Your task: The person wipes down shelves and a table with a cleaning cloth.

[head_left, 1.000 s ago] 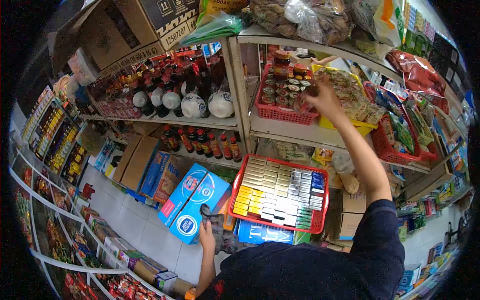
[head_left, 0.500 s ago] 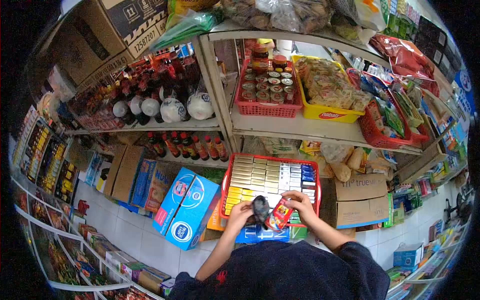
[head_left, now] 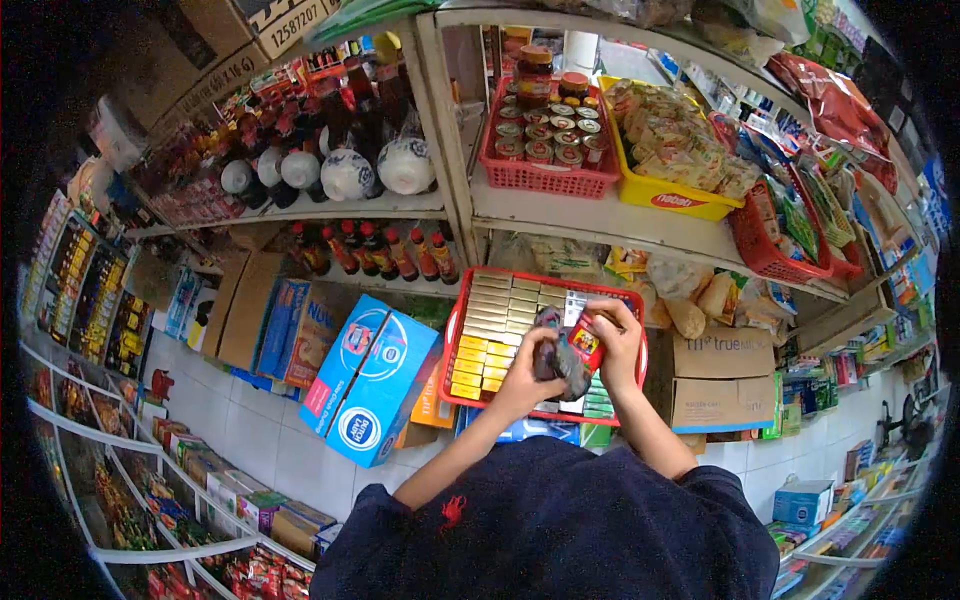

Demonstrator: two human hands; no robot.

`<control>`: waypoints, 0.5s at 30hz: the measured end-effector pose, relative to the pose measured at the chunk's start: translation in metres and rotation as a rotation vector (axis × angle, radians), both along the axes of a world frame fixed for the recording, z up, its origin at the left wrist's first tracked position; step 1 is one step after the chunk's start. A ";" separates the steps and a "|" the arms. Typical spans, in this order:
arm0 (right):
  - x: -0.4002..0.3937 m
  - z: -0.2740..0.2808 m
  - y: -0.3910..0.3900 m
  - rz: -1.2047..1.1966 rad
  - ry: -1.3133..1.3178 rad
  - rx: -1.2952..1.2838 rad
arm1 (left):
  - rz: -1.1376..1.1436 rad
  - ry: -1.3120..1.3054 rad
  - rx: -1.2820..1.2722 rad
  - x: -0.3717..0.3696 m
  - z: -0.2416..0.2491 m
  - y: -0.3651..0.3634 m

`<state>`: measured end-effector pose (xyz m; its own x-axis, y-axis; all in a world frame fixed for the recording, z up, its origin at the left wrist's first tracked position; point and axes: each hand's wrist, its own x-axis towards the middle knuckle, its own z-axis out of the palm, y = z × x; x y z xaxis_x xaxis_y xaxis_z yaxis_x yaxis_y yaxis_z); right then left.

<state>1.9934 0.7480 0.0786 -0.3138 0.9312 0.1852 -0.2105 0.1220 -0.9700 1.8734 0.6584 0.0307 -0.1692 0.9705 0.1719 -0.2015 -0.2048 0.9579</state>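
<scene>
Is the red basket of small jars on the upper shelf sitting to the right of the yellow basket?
No, the red basket of jars sits left of the yellow basket on that shelf.

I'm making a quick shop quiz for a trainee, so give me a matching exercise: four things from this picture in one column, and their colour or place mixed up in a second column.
Things:
1. small jar
2. dark cloth
3. basket of tins
4. basket of snack packs

Descriptions:
A. yellow, on the upper shelf
B. in the right hand
C. red, on the upper shelf beside the yellow one
D. in the left hand

Pairs: 1-B, 2-D, 3-C, 4-A
</scene>
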 end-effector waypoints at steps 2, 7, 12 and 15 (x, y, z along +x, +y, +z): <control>-0.006 0.001 -0.004 0.078 0.042 0.187 | -0.043 0.042 -0.048 0.003 0.016 0.003; -0.003 0.011 0.002 -0.043 -0.087 0.748 | -0.259 0.047 -0.160 -0.005 0.034 0.009; -0.002 0.013 0.010 0.058 -0.109 1.026 | -0.330 -0.003 -0.175 -0.009 0.030 0.020; -0.009 0.014 0.020 0.199 -0.048 0.772 | -0.268 -0.095 -0.260 -0.010 0.018 0.021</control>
<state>1.9847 0.7678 0.0931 -0.4846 0.4716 0.7367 -0.2586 0.7274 -0.6357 1.8635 0.6794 0.0485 0.0930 0.9916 -0.0898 -0.3048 0.1142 0.9455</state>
